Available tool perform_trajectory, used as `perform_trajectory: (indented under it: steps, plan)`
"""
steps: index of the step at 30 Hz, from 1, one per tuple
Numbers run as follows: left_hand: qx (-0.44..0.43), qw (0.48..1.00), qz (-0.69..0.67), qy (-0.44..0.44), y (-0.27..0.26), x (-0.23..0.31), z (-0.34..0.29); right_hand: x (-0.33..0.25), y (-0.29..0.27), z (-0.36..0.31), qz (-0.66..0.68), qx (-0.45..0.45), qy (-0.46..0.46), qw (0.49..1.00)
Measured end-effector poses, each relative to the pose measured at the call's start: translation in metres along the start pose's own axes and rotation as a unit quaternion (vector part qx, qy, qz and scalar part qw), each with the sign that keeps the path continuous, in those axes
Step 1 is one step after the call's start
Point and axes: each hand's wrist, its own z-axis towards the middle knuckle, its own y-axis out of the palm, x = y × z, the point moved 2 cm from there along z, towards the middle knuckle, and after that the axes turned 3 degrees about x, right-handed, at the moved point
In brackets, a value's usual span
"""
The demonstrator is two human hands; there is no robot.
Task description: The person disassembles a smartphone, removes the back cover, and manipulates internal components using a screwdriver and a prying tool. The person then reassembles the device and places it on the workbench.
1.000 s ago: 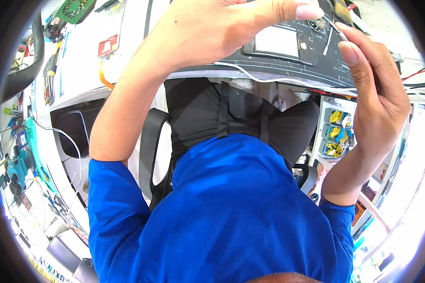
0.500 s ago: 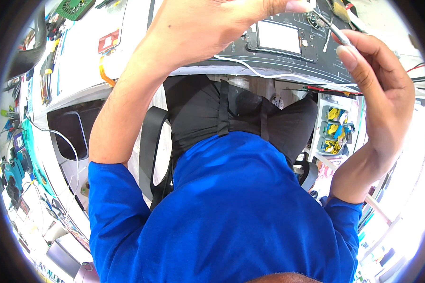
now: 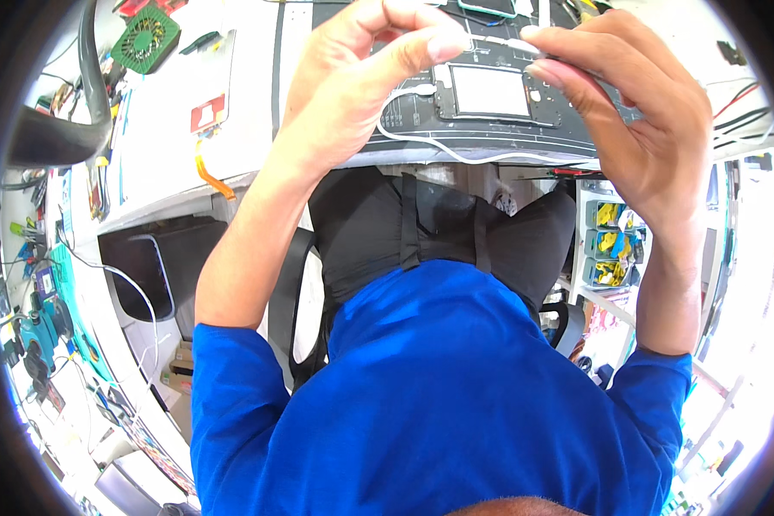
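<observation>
Both hands have come together above the near edge of the table. A second ago they were well apart, the right one off to the side; now the left hand (image 3: 353,95) and the right hand (image 3: 636,112) nearly meet at the fingertips. The left hand is closed in a pinch on one end of a thin white cable (image 3: 421,142), and the right hand pinches a small white plug end with its thumb and first fingers, the two ends almost touching between them. That looks to me like the ends being lined up for joining or parting; which of the two I cannot tell.

The rest of the cable loops down onto the black work mat (image 3: 404,120) and runs along the table's near edge. Just beyond the fingers lies a small phone-like device (image 3: 488,93) with a pale screen, flat on the mat, under the hands but not touched.

Room is tight there: device and cable loop lie right below. To the left the white table (image 3: 163,146) is more open, with a green fan-like part (image 3: 146,39) toward the far left corner. Off the right edge stand small parts drawers (image 3: 611,249).
</observation>
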Motion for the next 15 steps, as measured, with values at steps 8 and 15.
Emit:
perform_trajectory:
  steps: [8,15]
  plan:
    - [-0.042,0.919,0.368,0.134,0.008,0.003,-0.002,-0.006,-0.015,0.026,-0.029,-0.26,0.066,0.963]
    - [-0.037,0.918,0.392,0.053,0.01,-0.019,-0.012,0.027,0.019,0.029,-0.06,-0.318,0.01,0.946]
